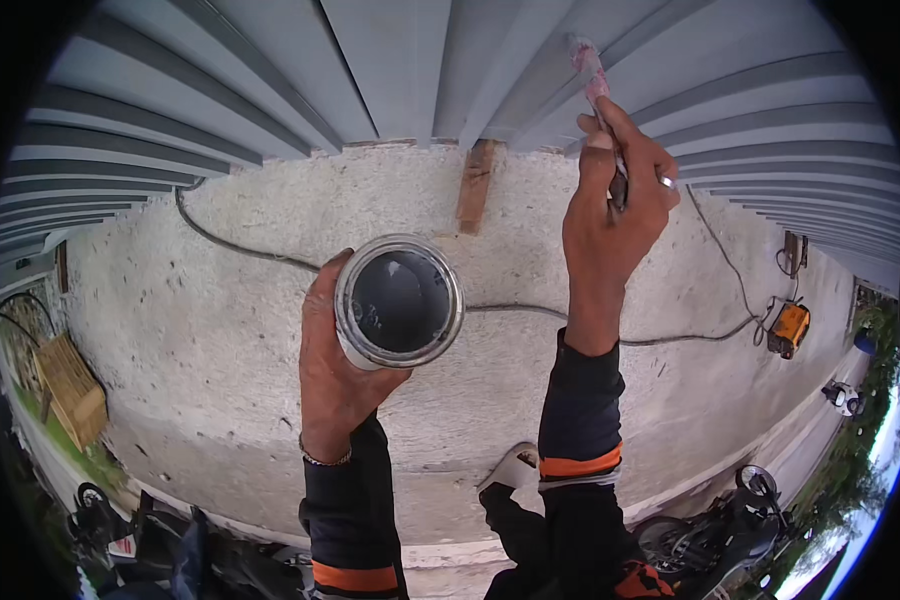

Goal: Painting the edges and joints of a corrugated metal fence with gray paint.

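OK, head cam: my R hand [617,230] pinches the paintbrush [592,78], long axis up & slightly left, bristles at the grey ribbed wall [400,70]; contact unclear. L hand [332,390] grips the paint can [398,357], mouth facing cam, base hidden.

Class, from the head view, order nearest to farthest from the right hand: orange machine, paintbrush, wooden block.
1. Paintbrush: in the right hand.
2. Wooden block: to the left, by grey panels.
3. Orange machine: far right, on the ground.
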### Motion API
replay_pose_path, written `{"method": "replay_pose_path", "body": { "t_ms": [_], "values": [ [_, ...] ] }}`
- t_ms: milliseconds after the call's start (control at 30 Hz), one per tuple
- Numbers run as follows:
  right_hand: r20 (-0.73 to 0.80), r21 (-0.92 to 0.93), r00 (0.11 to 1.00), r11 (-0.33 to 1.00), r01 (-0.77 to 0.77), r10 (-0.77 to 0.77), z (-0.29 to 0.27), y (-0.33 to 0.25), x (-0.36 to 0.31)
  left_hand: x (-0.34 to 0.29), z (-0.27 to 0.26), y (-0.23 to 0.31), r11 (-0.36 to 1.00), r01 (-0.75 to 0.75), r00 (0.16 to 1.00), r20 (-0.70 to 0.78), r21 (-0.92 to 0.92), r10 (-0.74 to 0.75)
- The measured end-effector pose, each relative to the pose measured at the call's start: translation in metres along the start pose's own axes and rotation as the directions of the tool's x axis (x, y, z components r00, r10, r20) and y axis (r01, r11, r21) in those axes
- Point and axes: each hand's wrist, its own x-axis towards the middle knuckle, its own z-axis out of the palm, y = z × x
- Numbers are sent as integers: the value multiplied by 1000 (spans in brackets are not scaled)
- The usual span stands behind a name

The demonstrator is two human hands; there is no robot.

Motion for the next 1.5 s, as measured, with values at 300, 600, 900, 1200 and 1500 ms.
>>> {"method": "replay_pose_path", "body": {
  "t_ms": [300,600,900,1200,1500],
  "values": [
    [115,444,963,855,-269,243,-99,-66,-123,-19,-16,-7,998,-2,995,-99,56,7],
    [482,228,876,968,-101,-23,-118,-128,-137,-45,-38,-25,979,-89,988,-104,183,110],
    [585,48,797,974,-219,151,-130,-181,-114,-40,-37,-19,961,-188,979,-38,202,199],
    [473,-10,826,939,-344,307,-127,-242,-105,-27,-84,36,968,-177,981,108,178,159],
    [556,20,787,942,-335,268,-136,-286,-109,-25,-128,77,970,-236,955,200,65,219]
  ]
}}
